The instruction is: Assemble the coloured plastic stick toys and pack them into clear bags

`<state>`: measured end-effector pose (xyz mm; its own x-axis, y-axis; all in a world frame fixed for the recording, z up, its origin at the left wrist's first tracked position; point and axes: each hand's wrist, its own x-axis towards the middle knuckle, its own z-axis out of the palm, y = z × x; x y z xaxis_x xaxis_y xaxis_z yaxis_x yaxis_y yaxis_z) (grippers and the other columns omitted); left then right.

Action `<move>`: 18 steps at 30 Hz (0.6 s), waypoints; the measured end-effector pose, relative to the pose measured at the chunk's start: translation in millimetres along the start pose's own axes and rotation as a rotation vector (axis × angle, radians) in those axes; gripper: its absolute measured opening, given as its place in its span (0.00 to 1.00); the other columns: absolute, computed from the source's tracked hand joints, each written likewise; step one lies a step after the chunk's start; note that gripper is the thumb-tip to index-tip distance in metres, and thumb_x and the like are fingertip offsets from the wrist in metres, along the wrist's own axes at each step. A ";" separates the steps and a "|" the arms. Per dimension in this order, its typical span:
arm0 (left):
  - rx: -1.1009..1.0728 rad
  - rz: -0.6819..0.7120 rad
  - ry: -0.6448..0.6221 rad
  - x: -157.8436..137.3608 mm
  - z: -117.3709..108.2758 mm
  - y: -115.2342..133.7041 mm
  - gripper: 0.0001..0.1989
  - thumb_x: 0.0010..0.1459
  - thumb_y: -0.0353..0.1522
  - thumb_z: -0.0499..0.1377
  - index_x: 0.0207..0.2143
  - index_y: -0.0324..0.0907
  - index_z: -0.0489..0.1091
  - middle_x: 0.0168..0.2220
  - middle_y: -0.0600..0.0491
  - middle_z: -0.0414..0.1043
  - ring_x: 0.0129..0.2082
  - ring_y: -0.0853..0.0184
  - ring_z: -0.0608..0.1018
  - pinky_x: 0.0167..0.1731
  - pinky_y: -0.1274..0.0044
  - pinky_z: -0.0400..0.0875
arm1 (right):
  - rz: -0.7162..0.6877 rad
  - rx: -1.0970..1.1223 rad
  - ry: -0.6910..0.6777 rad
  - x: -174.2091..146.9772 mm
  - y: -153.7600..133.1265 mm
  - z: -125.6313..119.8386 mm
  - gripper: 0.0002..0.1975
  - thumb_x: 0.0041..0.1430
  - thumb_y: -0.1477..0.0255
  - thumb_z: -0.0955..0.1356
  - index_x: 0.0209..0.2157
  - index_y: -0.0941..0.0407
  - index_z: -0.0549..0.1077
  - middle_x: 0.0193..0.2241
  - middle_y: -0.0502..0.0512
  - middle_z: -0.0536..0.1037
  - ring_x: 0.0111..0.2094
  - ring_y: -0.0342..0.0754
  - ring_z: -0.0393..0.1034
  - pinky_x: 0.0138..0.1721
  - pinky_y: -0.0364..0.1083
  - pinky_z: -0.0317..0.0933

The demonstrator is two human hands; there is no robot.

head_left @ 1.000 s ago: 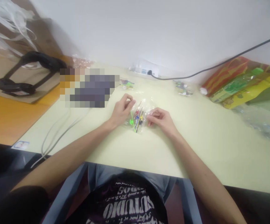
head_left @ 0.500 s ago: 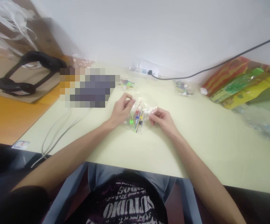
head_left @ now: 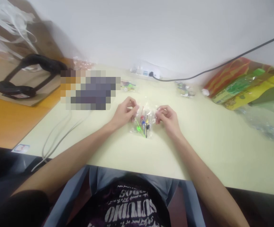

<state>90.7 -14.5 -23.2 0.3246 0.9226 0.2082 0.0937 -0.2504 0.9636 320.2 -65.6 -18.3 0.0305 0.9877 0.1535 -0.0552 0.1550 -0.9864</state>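
A clear plastic bag (head_left: pixel 152 132) is stretched between my two hands, just over the pale table (head_left: pixel 118 151). Inside it show several thin coloured sticks with small heads (head_left: pixel 143 123), in red, blue, yellow, green and black; their exact kind I cannot make out. My left hand (head_left: pixel 127 110) pinches the bag's upper left edge between thumb and index finger. On the other side, my right hand (head_left: pixel 167 117) is closed on the upper right edge, its fingers curled.
Small colourful bundles (head_left: pixel 127 85) lie farther back, another (head_left: pixel 185 90) to their right. A power strip (head_left: pixel 145 72) with a black cable (head_left: pixel 198 75) sits by the wall. Green and yellow bottles (head_left: pixel 255 91) lie at right. White cables (head_left: pixel 56 143) cross the table's left side.
My right hand has shifted slightly up and now grips the bag's edge more closely. The bag is spread wider and has moved a little right, and the sticks inside have turned and shifted.
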 end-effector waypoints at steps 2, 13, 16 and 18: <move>-0.003 0.002 -0.007 0.1 0.0 0.9 0.13 0.64 0.40 0.64 0.42 0.45 0.64 0.31 0.58 0.72 0.20 0.73 0.75 0.16 0.83 0.68 | -0.001 -0.005 -0.014 -0.6 -0.3 1.1 0.14 0.59 0.61 0.75 0.37 0.52 0.71 0.22 0.44 0.74 0.21 0.43 0.68 0.25 0.44 0.62; -0.102 -0.024 -0.021 5.5 -1.3 0.0 0.13 0.64 0.40 0.63 0.44 0.43 0.68 0.23 0.59 0.70 0.17 0.73 0.74 0.16 0.82 0.69 | -0.040 -0.022 0.047 1.6 3.1 -2.6 0.11 0.59 0.62 0.73 0.40 0.52 0.74 0.21 0.44 0.74 0.20 0.43 0.67 0.24 0.44 0.62; -0.126 -0.022 -0.019 5.9 -1.1 1.1 0.14 0.63 0.41 0.65 0.43 0.43 0.68 0.22 0.59 0.70 0.16 0.72 0.73 0.16 0.82 0.69 | -0.038 -0.032 0.044 1.9 4.2 -3.5 0.13 0.59 0.60 0.73 0.43 0.51 0.76 0.22 0.44 0.73 0.21 0.43 0.66 0.25 0.45 0.63; -0.129 -0.023 -0.008 6.0 -1.4 1.9 0.14 0.63 0.41 0.66 0.43 0.43 0.68 0.22 0.59 0.70 0.16 0.73 0.73 0.16 0.82 0.69 | -0.030 -0.055 0.044 1.2 2.6 -2.8 0.14 0.60 0.58 0.73 0.43 0.52 0.78 0.22 0.45 0.72 0.21 0.43 0.66 0.25 0.45 0.63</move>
<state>91.5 -9.0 -19.9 0.3317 0.9251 0.1849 -0.0201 -0.1890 0.9818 322.9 -64.0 -20.8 0.0752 0.9805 0.1818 0.0017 0.1822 -0.9833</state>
